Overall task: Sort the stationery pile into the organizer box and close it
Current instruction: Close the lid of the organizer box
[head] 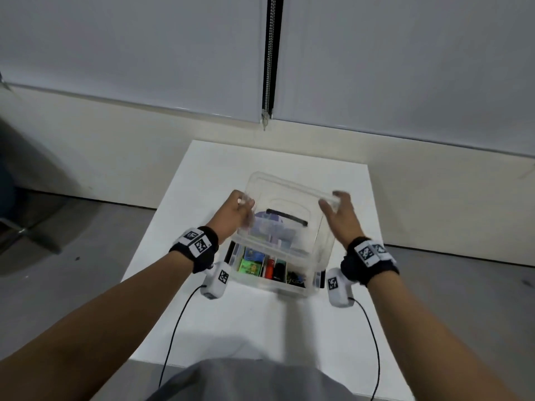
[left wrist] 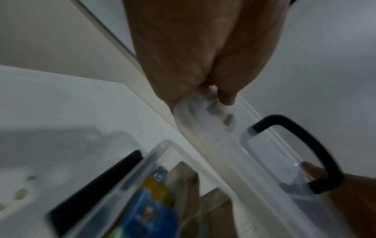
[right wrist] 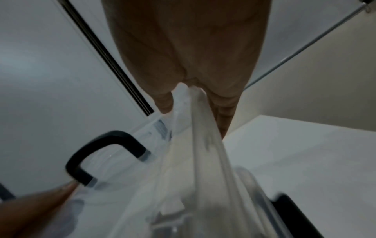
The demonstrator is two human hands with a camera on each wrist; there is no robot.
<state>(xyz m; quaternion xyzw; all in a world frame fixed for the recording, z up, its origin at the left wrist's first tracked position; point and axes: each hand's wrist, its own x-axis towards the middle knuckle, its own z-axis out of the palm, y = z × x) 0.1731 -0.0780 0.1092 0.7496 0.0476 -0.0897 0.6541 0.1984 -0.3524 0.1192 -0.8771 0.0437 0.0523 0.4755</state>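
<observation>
A clear plastic organizer box (head: 312, 273) stands on the white table (head: 202, 314). Its compartments hold a green and a blue packet (head: 250, 263), a red pen, black items and clips. The clear lid (head: 286, 215) with a black handle (head: 286, 217) hangs tilted over the box, its far edge raised. My left hand (head: 238, 205) grips the lid's far left corner (left wrist: 203, 103). My right hand (head: 338, 204) grips the lid's far right corner (right wrist: 187, 96). The black handle (left wrist: 301, 145) (right wrist: 105, 151) shows in both wrist views.
The table's far edge lies close to a pale wall with grey roller blinds (head: 130, 53) and a bead chain (head: 270, 59). Grey floor (head: 72, 256) lies to the left. Black cables (head: 173, 337) run from the wrist cameras across the table's near part.
</observation>
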